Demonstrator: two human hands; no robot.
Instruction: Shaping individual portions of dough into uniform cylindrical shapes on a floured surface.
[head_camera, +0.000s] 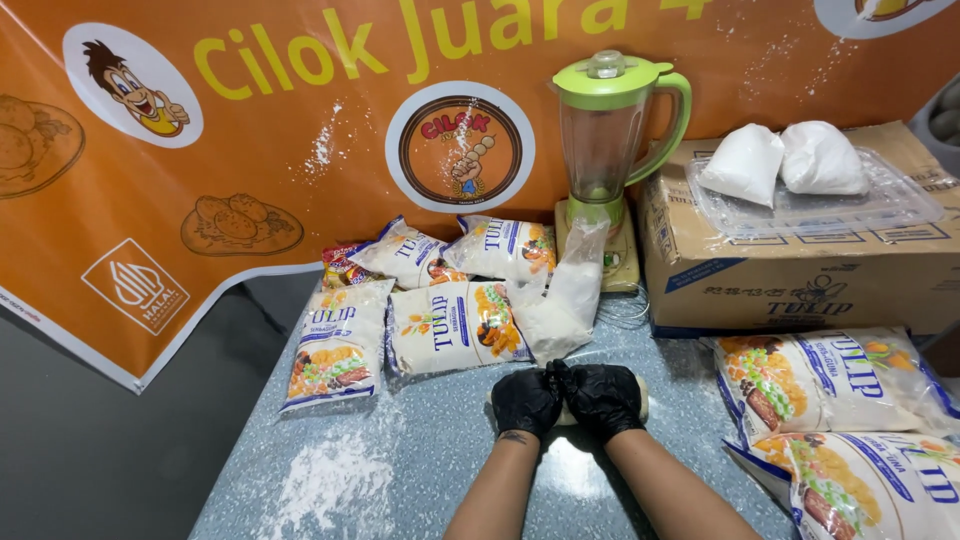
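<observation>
Grip of gloved hands (565, 398) hiding dough (640, 400)

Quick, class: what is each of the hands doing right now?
Left hand: gloved, closed over the pale dough roll on the table.
Right hand: gloved, closed over the same roll.

- An orange banner (300, 110) with cartoon drawings covers the far wall.
- A speckled grey-blue tabletop (440, 440), dusted with white powder, fills the near middle.
- Dark grey floor (90, 440) shows at the near left.
</observation>
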